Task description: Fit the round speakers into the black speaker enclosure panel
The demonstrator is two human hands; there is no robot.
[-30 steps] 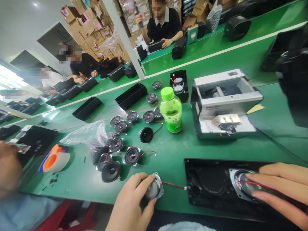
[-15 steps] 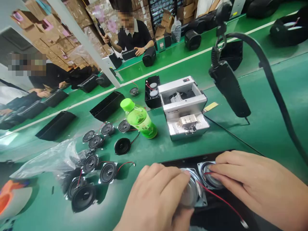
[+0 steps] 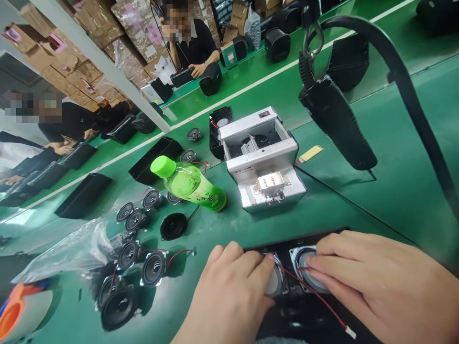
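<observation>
This is a workshop, with green workbenches [image 3: 390, 200], loose speaker drivers [image 3: 153, 268] and stacked cardboard cartons [image 3: 93, 23].

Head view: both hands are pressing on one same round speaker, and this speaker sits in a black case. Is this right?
Not quite: the hands are on two speakers, not one. The head view shows the left hand on one speaker and the right hand on a second speaker beside it. Both speakers do sit in the black case.
</observation>
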